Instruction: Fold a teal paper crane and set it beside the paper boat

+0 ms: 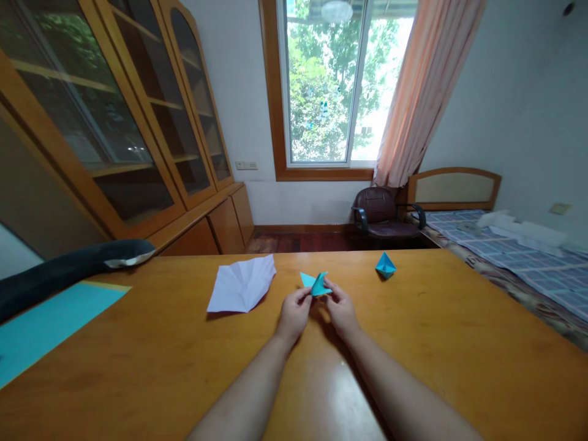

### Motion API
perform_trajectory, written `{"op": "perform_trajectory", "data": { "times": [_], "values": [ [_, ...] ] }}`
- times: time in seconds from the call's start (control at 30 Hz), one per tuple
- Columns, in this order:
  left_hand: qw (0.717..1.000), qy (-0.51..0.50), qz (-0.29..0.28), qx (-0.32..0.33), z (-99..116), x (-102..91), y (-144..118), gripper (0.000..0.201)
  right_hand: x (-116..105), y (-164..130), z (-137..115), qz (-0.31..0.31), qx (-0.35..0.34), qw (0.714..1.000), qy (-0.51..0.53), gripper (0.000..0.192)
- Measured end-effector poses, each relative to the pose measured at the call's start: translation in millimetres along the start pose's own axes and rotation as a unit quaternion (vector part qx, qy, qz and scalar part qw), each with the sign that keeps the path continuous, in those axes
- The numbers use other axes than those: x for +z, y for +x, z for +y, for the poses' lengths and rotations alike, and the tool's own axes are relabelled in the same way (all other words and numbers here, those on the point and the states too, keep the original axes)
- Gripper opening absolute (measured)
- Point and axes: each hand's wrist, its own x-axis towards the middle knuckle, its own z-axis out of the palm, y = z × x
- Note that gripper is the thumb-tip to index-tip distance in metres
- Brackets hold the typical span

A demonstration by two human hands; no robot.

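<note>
Between my two hands, just above the far part of the wooden table, is a small folded piece of turquoise paper (318, 285) with pointed flaps sticking up and out. My left hand (294, 313) pinches its near left side between thumb and fingers. On the other side, my right hand (340, 307) grips the right edge, its fingertips partly behind the paper. A creased white sheet of paper (242, 284) lies to the left of my hands. Off to the right stands a blue folded paper shape (385, 266) with a pointed top.
A flat turquoise sheet (55, 321) lies at the table's left edge beside a dark, stuffed-looking object (78, 269). Beyond the wooden table (184, 380) are a brown armchair (383, 211), a bed (509, 245) on the right and a glass-fronted cabinet (184, 116) on the left.
</note>
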Motion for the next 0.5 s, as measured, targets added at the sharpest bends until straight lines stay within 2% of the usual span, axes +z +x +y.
{"op": "perform_trajectory", "data": {
  "times": [0.07, 0.2, 0.37, 0.5],
  "values": [
    [1.0, -0.004, -0.021, -0.003, 2.7, 1.1, -1.6, 0.029, 0.7, 0.1, -3.2, -0.02, -0.002, 1.0, -0.011, 0.038],
    [0.998, 0.005, -0.062, -0.002, 8.3, 1.6, -4.3, 0.031, 0.0, 0.2, -10.4, -0.03, -0.037, 0.996, -0.075, 0.023],
    [0.993, 0.035, -0.104, 0.033, 14.1, 1.4, -5.8, 0.029, -0.1, 0.6, -7.3, -0.003, -0.033, 0.996, -0.088, 0.027],
    [0.994, 0.05, -0.089, 0.038, 15.7, 0.1, -5.4, 0.026, 2.9, 0.1, -2.5, 0.055, -0.017, 0.997, -0.061, 0.035]
  ]
}}
